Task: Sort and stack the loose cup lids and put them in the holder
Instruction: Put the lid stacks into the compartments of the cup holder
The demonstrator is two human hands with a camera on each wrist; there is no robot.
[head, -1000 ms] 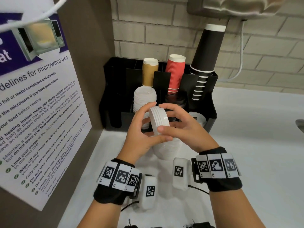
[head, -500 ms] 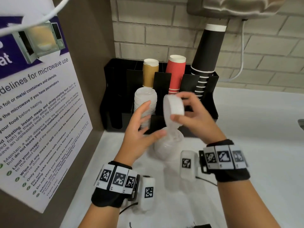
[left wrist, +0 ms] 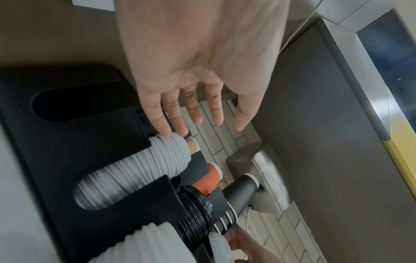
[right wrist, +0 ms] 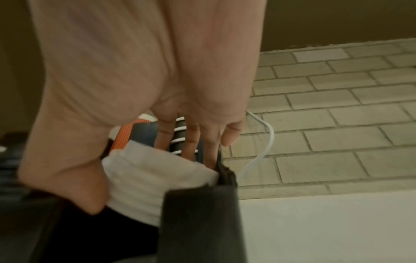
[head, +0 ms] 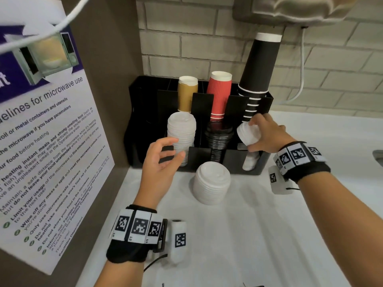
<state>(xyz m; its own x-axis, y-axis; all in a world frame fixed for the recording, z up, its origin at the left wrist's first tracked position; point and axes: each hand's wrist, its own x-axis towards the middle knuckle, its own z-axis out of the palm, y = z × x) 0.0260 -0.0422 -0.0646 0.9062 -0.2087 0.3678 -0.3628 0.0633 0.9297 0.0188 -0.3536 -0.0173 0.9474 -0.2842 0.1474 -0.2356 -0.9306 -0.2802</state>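
My right hand [head: 259, 135] grips a short stack of white lids [head: 247, 133] [right wrist: 155, 185] tilted over the right front slot of the black holder [head: 203, 154], where a few white lids [head: 249, 161] sit low. My left hand [head: 163, 160] [left wrist: 198, 113] hovers open and empty in front of the tall white lid stack [head: 181, 131] [left wrist: 144, 172] in the left-middle slot. A black lid stack [head: 218, 137] fills the centre slot. Another stack of white lids [head: 212, 182] stands upside-down-domed on the white counter just before the holder.
Behind the lids, the holder carries tan cups [head: 187, 94], red cups [head: 220, 94] and a tall stack of black cups [head: 259, 73]. A brown side panel with a microwave notice [head: 41, 141] walls the left. A white cable [head: 300, 79] hangs on the brick wall.
My right hand carried the small lid stack from between both hands to the right, over the holder's right slot. My left hand let go and stayed open near the left lid stack.
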